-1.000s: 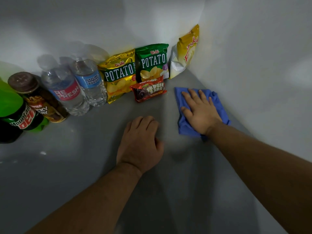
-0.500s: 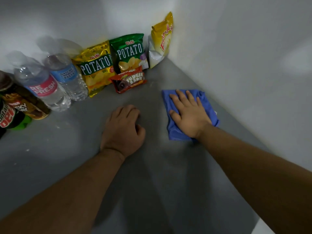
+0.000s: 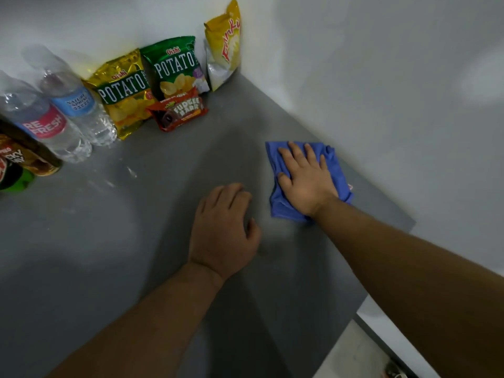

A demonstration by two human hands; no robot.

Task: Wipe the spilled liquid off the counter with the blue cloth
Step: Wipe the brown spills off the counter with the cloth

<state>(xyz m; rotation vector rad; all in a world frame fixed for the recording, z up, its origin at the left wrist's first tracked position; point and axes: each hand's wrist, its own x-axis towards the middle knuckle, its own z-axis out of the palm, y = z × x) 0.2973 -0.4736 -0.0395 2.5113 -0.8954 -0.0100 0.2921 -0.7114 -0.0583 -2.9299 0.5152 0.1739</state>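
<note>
Two hands down: right hand (image 3: 306, 178) flat, fingers straight, on the blue cloth (image 3: 335, 167), left hand (image 3: 223, 230) loosely curled and empty, wet droplets (image 3: 132, 171) lying well off to the cloth's left.

Right hand (image 3: 308, 180) lay flat, fingers spread, pressing blue cloth (image 3: 335, 170) on grey counter (image 3: 136, 227) near the wall. Left hand (image 3: 223, 230) rested beside it, fingers curled. Small wet glints (image 3: 131, 171) lay near the bottles (image 3: 65, 118).

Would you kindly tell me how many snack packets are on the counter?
4: a yellow Potato bag leftmost, a green Potato bag to its right, a red Fudgee Barr packet before them, and a yellow Funky bag in the corner. None looks hidden.
</note>
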